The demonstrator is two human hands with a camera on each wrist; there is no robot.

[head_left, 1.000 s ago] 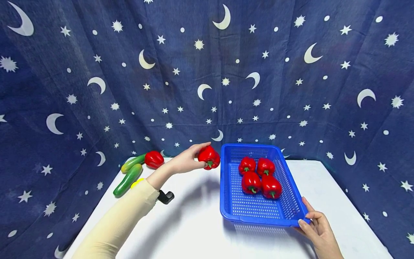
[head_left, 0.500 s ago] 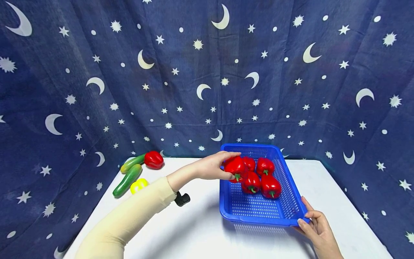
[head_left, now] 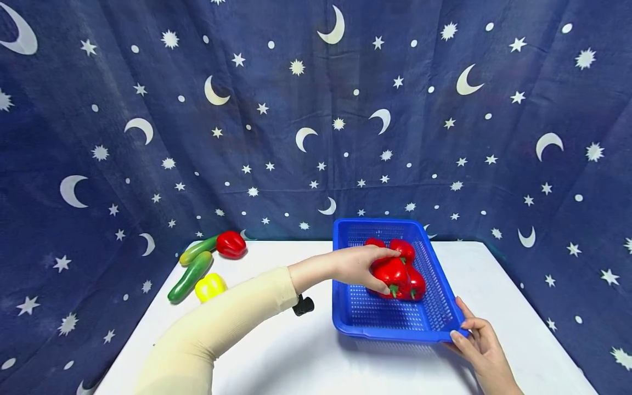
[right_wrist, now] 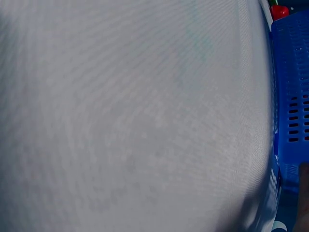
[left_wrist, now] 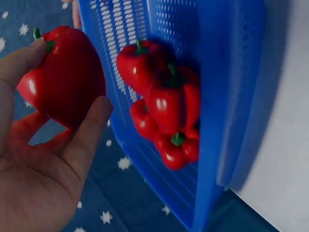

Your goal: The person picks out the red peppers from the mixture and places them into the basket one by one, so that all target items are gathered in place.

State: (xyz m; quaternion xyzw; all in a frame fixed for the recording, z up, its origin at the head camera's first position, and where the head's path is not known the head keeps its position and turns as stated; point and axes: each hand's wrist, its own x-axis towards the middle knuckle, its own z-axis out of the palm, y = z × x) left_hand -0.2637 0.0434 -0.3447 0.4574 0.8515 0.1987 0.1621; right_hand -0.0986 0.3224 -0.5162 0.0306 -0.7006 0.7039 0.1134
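Observation:
My left hand (head_left: 360, 265) holds a red bell pepper (left_wrist: 67, 79) with a green stem, thumb and fingers spread around it, above the blue plastic basket (head_left: 385, 332). Several other red bell peppers (left_wrist: 166, 104) lie clustered in the basket; in the head view the hand and the held pepper partly cover them. At the basket's near right corner, my right hand (head_left: 481, 348) grips the rim, thumb on top and some fingers hidden beneath. The right wrist view catches only the basket's perforated side (right_wrist: 294, 87) and a bit of a finger (right_wrist: 303, 198).
On the left of the white table (head_left: 276, 351) lie two green cucumber-like vegetables (head_left: 191, 277), another red pepper (head_left: 231, 244) and a yellow pepper (head_left: 210, 287). A dark blue curtain (head_left: 276, 126) with moons and stars hangs behind and at both sides.
The left hand has carried its red bell pepper rightward, from left of the basket to over the peppers inside. The right hand has kept its grip on the corner.

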